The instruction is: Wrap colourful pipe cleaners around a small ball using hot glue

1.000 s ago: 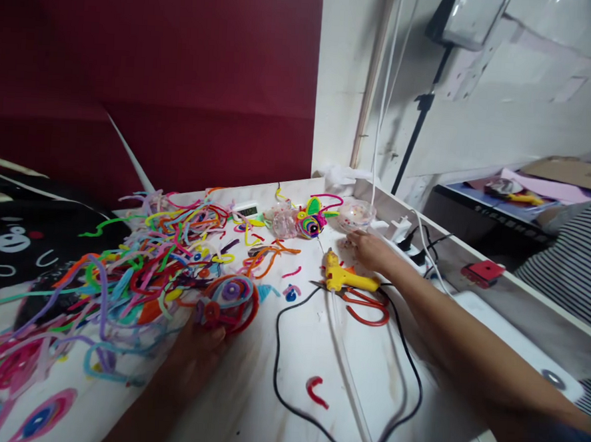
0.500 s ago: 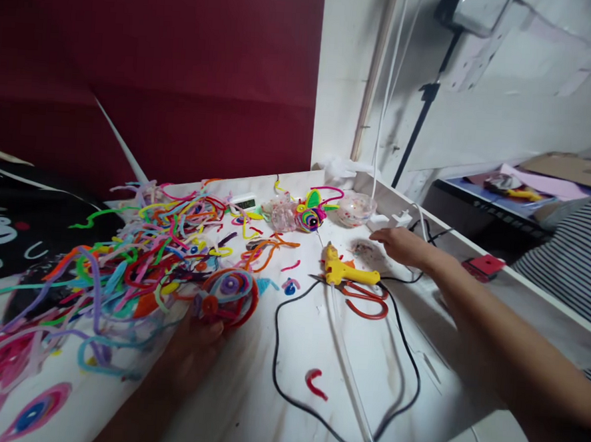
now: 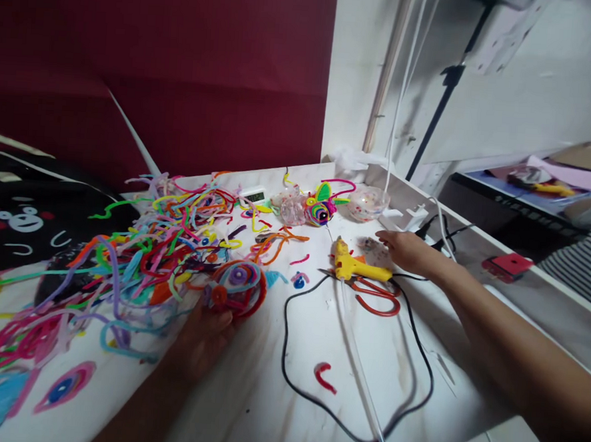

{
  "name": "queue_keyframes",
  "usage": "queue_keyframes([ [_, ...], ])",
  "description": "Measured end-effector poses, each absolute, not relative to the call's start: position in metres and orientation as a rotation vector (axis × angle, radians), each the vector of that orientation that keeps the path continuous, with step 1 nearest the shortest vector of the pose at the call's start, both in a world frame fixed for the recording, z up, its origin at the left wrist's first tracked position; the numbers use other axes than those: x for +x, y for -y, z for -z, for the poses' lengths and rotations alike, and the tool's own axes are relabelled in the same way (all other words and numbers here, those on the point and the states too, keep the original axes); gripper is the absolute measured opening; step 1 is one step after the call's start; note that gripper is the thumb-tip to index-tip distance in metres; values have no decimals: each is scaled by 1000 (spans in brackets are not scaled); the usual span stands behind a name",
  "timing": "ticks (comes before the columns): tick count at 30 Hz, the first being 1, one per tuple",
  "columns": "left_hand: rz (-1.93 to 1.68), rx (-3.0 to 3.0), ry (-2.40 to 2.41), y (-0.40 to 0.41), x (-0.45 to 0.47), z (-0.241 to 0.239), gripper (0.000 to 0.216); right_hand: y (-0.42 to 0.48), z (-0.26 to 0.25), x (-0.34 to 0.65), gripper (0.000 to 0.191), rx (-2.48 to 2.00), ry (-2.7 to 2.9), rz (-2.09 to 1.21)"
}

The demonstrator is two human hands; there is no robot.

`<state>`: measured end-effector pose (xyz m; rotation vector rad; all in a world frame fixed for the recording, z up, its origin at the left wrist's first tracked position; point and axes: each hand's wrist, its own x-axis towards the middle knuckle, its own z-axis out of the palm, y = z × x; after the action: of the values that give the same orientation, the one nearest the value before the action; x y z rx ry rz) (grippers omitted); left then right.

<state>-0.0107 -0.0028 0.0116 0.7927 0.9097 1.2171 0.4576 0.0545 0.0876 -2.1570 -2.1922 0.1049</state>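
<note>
My left hand (image 3: 205, 339) is closed around a round fish-like pipe-cleaner ornament (image 3: 239, 287), with a purple spiral eye, red and blue loops and an orange coil. It is held low over the table, beside the pipe-cleaner heap. My right hand (image 3: 404, 249) is stretched forward, fingers pointing left over a small greyish patch of scraps (image 3: 374, 249). Nothing shows in its fingers, which are partly hidden. Just below it lies a yellow glue gun (image 3: 360, 268) with a clear glue stick in its back. Orange-handled scissors (image 3: 378, 299) lie partly under the gun.
A tangled heap of pipe cleaners (image 3: 147, 265) covers the table's left side. Behind stand a finished colourful ornament (image 3: 320, 209), a clear bowl (image 3: 366, 204) and a small digital display (image 3: 254, 197). A black cord (image 3: 286, 367) loops in front. A striped sleeve (image 3: 584, 245) shows at right.
The camera view has shifted, so the table appears slightly further right. My left hand keeps hold of the ornament. My right hand stays extended and sits slightly nearer the greyish patch.
</note>
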Motion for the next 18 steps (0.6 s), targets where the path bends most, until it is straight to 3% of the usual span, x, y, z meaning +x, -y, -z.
queue_keyframes([
  [2, -1192, 809, -908, 4, -9, -13, 68, -48, -96, 450, 54, -2081, 2195, -95],
  [7, -1216, 792, -888, 7, -11, -17, 60, -25, -114, 425, 31, -1694, 2201, -78],
  [11, -1177, 799, -760, 6, -16, -19, 49, -2, -123, 413, 25, -1434, 2238, 5],
  [18, -1174, 773, -806, 6, -21, -15, 62, 24, -109, 394, 20, -1117, 2409, -147],
])
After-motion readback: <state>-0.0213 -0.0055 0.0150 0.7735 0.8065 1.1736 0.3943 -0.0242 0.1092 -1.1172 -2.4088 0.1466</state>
